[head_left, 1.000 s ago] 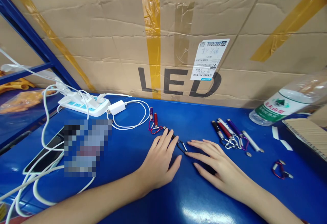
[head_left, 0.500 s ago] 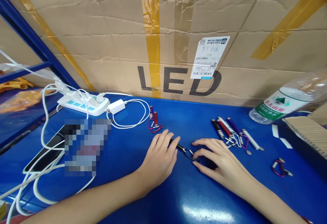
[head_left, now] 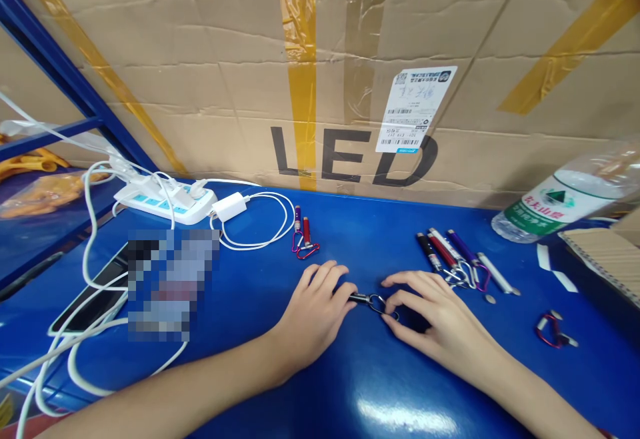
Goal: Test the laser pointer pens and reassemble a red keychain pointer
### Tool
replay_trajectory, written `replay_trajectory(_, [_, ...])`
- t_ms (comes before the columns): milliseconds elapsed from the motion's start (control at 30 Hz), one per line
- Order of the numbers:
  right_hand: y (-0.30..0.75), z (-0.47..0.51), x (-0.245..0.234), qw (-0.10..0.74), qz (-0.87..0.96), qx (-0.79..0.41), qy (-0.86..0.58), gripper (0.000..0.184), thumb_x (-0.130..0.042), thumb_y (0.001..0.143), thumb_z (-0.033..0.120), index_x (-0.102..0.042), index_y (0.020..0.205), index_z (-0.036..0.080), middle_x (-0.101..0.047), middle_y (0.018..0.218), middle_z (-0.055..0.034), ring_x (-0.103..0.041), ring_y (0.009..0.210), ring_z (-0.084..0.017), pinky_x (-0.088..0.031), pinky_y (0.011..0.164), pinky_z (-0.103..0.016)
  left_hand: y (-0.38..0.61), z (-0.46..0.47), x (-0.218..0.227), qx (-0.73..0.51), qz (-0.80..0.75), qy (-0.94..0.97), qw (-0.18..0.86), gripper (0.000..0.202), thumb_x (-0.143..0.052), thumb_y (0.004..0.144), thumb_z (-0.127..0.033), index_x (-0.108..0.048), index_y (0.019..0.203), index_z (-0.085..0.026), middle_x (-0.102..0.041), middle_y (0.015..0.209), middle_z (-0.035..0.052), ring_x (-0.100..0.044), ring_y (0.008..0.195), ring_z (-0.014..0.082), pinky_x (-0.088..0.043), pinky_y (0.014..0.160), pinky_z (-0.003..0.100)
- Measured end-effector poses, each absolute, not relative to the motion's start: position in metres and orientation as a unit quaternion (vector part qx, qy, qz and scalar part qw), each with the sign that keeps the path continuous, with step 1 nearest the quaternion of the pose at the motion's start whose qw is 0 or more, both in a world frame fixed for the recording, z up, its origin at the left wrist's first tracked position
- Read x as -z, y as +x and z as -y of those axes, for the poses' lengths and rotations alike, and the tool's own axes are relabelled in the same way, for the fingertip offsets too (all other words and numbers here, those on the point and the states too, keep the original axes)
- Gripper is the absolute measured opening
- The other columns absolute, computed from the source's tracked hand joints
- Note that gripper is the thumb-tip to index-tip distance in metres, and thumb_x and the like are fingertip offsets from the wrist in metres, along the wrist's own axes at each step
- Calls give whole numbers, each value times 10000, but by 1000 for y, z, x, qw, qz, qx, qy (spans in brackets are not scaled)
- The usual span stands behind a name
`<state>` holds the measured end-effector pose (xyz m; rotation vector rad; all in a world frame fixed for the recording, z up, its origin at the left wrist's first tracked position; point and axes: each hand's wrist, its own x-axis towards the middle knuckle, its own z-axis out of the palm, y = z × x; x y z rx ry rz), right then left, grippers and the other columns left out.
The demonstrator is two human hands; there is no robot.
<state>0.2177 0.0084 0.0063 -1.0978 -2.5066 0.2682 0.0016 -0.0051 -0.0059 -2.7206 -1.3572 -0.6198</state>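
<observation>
My left hand (head_left: 320,309) is closed over the body of a small black keychain flashlight (head_left: 359,298), most of which the fingers hide. The flashlight's metal carabiner clip (head_left: 376,303) sticks out to the right. My right hand (head_left: 430,309) curves around that clip, with thumb and fingertips touching it at its right end. Beyond the left hand lie a purple keychain flashlight (head_left: 297,220) and a red one (head_left: 307,231) with clips. Several more, among them a dark blue one (head_left: 461,245), lie fanned out past my right hand, with a silver tube (head_left: 494,272) beside them.
A large cardboard box (head_left: 225,79) stands along the back of the blue table (head_left: 320,392). At left are a power strip (head_left: 165,207), white cables and a phone (head_left: 95,299). At right lie a tilted water bottle (head_left: 555,202), a red carabiner (head_left: 547,331) and a cardboard piece (head_left: 600,259).
The black flashlight has turned from a slant to nearly level. My left fingers have curled in further around it. The whole view has shifted slightly.
</observation>
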Motion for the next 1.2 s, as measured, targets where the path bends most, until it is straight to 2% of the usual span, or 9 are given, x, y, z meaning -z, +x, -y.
replay_trajectory(100, [217,-8,-7,202,894,-107,-385,42,-564,824,206,-591,844,232,-627,1018,-50,-581,958,-209,-454,829,-390,1,5,9,222,417,-881,22,109,-477,918,-201,-567,953,-149,-591,1068,92,-511,1070,260,-379,882,392])
replay_trajectory(233, [215,-8,-7,219,893,-120,-373,215,-561,846,251,-535,1055,210,-643,1005,-59,-590,954,-198,-471,826,-359,2,4,12,258,391,-883,30,147,-428,947,-213,-564,966,-160,-602,1029,68,-540,978,216,-372,841,349])
replay_trajectory(333, [215,-9,-7,204,903,-130,-356,243,-544,866,255,-524,1106,220,-644,1024,-55,-589,954,-194,-478,822,-349,2,4,12,272,374,-886,32,163,-405,961,-210,-556,992,-159,-626,954,41,-559,878,180,-365,799,322])
replay_trajectory(467, [214,-8,-7,181,915,-133,-334,214,-530,881,260,-550,1089,215,-643,1012,-59,-591,927,-193,-481,809,-347,1,5,11,273,350,-896,30,157,-406,966,-210,-550,988,-150,-647,865,10,-566,798,156,-355,765,310])
replay_trajectory(767, [214,-5,-9,185,920,-128,-320,146,-495,901,253,-581,1004,195,-657,934,-43,-607,839,-171,-475,750,-314,0,6,7,288,329,-899,29,156,-419,961,-204,-564,983,-150,-647,869,19,-567,803,153,-368,746,296])
replay_trajectory(1200, [216,-7,-11,247,911,-107,-314,139,-499,902,249,-603,978,195,-681,882,-26,-626,770,-143,-466,687,-274,2,8,3,303,365,-880,9,188,-415,960,-260,-573,979,-160,-625,824,17,-548,735,152,-382,687,288])
